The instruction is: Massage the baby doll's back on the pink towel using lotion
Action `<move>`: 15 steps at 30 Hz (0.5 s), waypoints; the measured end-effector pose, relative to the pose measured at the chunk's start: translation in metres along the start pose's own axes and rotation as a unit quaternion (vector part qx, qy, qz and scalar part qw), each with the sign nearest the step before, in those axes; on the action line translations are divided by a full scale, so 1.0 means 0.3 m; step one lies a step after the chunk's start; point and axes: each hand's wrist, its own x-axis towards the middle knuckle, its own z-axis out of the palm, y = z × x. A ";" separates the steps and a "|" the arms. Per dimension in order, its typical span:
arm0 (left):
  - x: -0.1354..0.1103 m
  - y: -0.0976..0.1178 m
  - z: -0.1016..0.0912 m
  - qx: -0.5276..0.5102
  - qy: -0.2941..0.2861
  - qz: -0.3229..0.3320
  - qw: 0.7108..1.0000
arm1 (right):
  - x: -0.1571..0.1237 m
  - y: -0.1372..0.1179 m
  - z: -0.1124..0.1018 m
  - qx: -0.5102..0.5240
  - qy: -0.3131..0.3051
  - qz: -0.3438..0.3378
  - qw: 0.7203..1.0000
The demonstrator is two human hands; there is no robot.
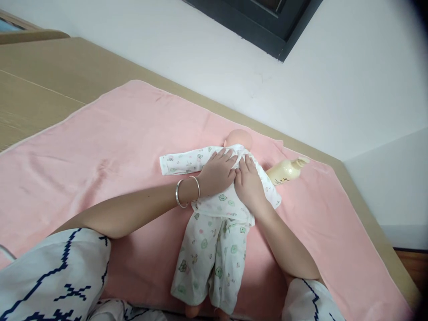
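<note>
A baby doll (239, 137) lies on a pink blanket (133, 120), its head toward the wall and its feet toward me. It wears a white printed top (222, 201) and matching trousers (203, 249). My left hand (219, 171) rests flat on the upper part of the top, fingers stretched out, with two silver bangles (180, 194) at the wrist. Beside it my right hand (249, 185) lies flat on the top too, fingers extended. The hands nearly meet, and neither grips anything. One sleeve (182, 161) stretches out to the left.
A pale yellow pump bottle (286, 171) lies tilted on the blanket, right of the doll. The blanket covers a wooden surface (43, 76) whose far edge runs along a white wall (334, 89). A dark frame (264, 22) is set in the wall.
</note>
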 end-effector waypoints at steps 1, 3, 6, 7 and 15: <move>0.017 -0.018 0.000 0.004 -0.003 0.007 1.000 | -0.017 -0.018 0.003 -0.008 0.001 -0.001 1.000; 0.038 -0.041 0.006 0.015 -0.001 0.010 1.000 | -0.040 -0.040 0.001 -0.015 0.000 -0.009 1.000; 0.025 -0.024 0.020 0.023 0.029 -0.021 0.999 | -0.023 -0.020 -0.014 0.011 -0.006 -0.005 1.000; 0.009 -0.007 0.025 0.023 0.039 -0.029 0.999 | -0.006 -0.001 -0.020 0.025 -0.005 -0.003 1.000; -0.033 0.038 0.008 0.003 0.023 -0.006 1.000 | 0.044 0.046 -0.019 0.035 0.006 -0.009 0.999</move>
